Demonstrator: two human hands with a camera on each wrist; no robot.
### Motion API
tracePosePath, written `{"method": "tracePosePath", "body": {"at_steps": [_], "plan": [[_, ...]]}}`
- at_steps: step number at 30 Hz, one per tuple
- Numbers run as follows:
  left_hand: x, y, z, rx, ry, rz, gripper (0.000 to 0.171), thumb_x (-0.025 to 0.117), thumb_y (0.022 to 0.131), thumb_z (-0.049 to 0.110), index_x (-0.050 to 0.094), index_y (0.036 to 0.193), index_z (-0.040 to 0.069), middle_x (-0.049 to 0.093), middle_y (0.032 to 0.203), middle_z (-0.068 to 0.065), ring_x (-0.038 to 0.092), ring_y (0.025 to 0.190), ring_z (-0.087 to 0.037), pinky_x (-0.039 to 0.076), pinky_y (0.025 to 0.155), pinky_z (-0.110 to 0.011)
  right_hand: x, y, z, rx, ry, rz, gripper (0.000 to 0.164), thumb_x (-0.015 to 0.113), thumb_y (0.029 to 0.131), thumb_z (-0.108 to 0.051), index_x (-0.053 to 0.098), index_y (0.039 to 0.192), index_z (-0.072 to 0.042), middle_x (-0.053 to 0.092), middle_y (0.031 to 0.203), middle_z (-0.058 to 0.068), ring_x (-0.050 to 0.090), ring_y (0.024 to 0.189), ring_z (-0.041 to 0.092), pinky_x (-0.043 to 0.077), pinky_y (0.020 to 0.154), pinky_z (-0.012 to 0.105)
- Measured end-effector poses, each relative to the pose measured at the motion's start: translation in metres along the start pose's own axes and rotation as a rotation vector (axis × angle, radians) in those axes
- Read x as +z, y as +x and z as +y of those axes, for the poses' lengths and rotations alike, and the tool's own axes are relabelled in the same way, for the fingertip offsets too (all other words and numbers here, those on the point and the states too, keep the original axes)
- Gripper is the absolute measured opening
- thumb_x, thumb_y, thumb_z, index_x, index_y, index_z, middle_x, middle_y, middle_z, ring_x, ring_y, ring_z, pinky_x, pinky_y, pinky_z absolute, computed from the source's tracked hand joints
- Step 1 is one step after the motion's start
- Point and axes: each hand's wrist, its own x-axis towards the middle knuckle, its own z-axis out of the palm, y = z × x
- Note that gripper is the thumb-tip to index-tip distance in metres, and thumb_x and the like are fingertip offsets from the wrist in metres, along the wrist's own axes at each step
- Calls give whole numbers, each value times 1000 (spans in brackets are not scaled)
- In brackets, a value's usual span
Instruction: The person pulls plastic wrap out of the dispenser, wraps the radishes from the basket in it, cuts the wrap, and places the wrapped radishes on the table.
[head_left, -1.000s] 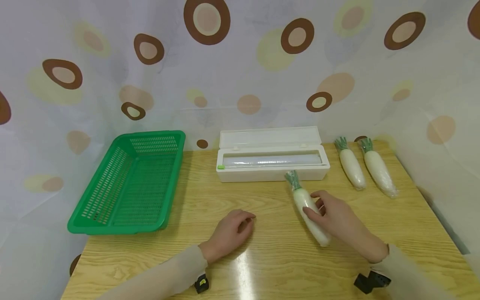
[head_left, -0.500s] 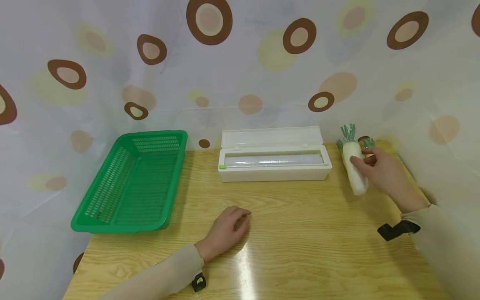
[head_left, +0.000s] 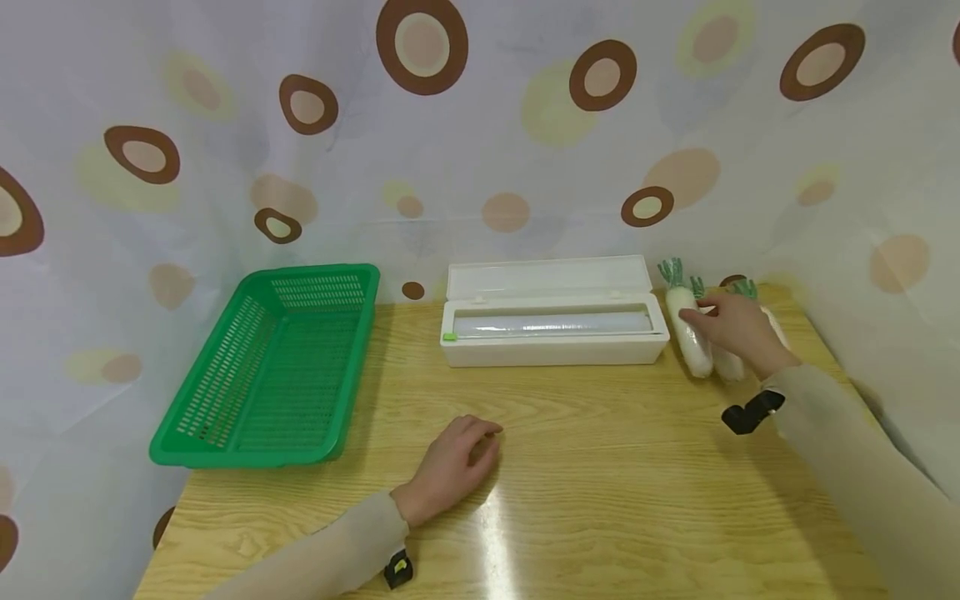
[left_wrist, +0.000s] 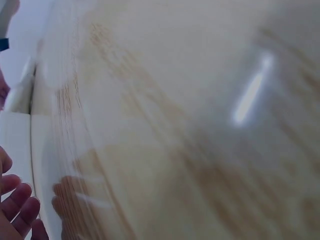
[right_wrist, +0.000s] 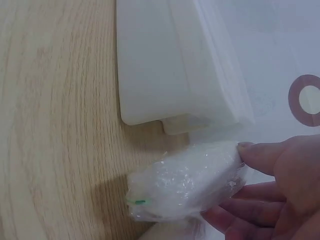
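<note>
My right hand [head_left: 738, 327] pinches a plastic-wrapped white radish [head_left: 684, 333] with green leaf stubs, at the back right of the table. In the right wrist view, thumb and fingers grip the radish's wrapped body [right_wrist: 185, 182] from either side. A second wrapped radish [head_left: 729, 364] lies just to its right, mostly covered by the hand. Farther right, a third radish [head_left: 776, 325] shows only in part behind the hand. My left hand [head_left: 450, 467] rests on the table at front centre, fingers loosely curled and holding nothing.
A white cling film box [head_left: 555, 350] with its lid raised stands at the back centre, just left of the radishes. A green plastic basket [head_left: 341, 400] sits at the left of the wooden table [head_left: 585, 500]. A patterned sheet [head_left: 465, 150] hangs behind.
My right hand has carried the radish from the middle right of the table to the back right, beside the other two, then shifted slightly left. The left hand has barely moved.
</note>
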Motion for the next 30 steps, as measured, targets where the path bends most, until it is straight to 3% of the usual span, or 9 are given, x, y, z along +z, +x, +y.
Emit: {"method": "tracePosePath", "body": {"at_steps": [7, 16, 24, 30], "plan": [[0, 0, 1, 9, 6, 0, 23, 64, 103, 15, 70, 124, 6, 68, 112, -5, 61, 99, -16, 55, 83, -35, 14, 12, 3, 15, 6, 28, 71, 50, 109, -45, 49, 142, 18, 57, 134, 40, 59, 117, 55, 49, 94, 66], [1, -1, -2, 27, 11, 16, 23, 65, 102, 14, 70, 123, 5, 68, 112, -5, 62, 100, -17, 55, 84, -35, 23, 23, -5, 18, -124, 59, 64, 58, 106, -39, 56, 137, 17, 59, 132, 38, 60, 112, 56, 51, 90, 65], [1, -2, -1, 12, 6, 5, 23, 65, 103, 15, 70, 124, 6, 68, 113, -5, 62, 101, -16, 55, 85, -35, 23, 24, -6, 38, -122, 53, 63, 59, 105, -37, 55, 136, 17, 56, 135, 39, 54, 120, 58, 43, 101, 67], [-1, -2, 2, 7, 7, 0, 23, 65, 103, 14, 69, 124, 6, 68, 113, -5, 61, 101, -16, 55, 85, -35, 28, 25, -5, 38, -102, 81, 55, 60, 104, -36, 58, 127, 14, 62, 125, 36, 60, 109, 53, 47, 94, 64]]}}
